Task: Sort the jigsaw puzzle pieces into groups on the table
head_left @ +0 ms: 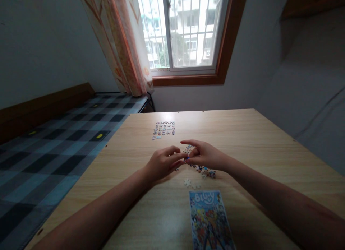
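My left hand (165,161) and my right hand (207,155) meet fingertip to fingertip just above the table. Between them shows a small bluish puzzle piece (187,158), pinched by my right thumb and finger, with my left fingertips closed at its other side. My right index finger stretches out to the left. Below and behind the hands lies a pile of loose puzzle pieces (204,171), partly hidden by my right hand. A few pale pieces (187,183) lie nearer to me. Farther back, several pieces (164,128) are laid out in rows.
The puzzle's box or picture sheet (208,217), printed "Bluey", lies at the front of the wooden table (129,149). A bed with a checked cover (67,142) stands along the left. Behind the table are a curtain (125,41) and a barred window (188,31).
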A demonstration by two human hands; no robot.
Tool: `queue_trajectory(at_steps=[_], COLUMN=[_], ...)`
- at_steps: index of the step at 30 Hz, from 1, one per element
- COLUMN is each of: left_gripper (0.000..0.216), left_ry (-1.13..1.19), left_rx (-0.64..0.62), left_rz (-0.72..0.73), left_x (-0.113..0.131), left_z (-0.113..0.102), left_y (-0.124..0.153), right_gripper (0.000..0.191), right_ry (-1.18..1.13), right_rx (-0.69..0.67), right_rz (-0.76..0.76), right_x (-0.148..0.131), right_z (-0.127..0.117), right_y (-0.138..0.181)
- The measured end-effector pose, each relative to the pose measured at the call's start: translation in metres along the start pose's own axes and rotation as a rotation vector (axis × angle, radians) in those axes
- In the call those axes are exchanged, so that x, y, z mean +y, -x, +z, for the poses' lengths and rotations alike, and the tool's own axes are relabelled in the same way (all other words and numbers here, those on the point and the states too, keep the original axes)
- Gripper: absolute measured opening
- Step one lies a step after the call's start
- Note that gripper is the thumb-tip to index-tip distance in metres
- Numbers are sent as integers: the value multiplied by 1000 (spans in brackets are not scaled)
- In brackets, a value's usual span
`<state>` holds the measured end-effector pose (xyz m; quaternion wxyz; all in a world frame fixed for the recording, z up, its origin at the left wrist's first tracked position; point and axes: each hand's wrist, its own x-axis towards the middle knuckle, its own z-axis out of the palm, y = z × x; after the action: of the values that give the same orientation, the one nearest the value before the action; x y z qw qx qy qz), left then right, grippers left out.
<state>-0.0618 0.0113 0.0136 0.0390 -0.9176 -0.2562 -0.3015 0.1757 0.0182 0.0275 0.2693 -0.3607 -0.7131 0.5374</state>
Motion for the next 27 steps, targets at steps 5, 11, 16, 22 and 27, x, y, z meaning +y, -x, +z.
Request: queue_trajectory(at_steps=[5, 11, 16, 22, 27], left_gripper=[18, 18, 13, 15, 16], left_ry=[34, 2, -98, -221, -277], left_rx=[-7, 65, 6, -130, -184], left_rz=[-25, -314, -532, -644, -677], left_x=[0, -21, -41, -39, -36], left_z=[1, 3, 4, 2, 1], left_y=[-3, 0, 3, 3, 2], right_gripper=[69, 20, 15, 24, 15], right_ry=[107, 547, 846, 1016, 1124], right_rx=[15, 146, -129, -232, -219], right_rz=[-26, -63, 54, 108, 128], right_x=[-4, -27, -42, -44, -40], right_z=[-1, -27, -37, -23, -12], right_y=[0, 7, 18, 19, 18])
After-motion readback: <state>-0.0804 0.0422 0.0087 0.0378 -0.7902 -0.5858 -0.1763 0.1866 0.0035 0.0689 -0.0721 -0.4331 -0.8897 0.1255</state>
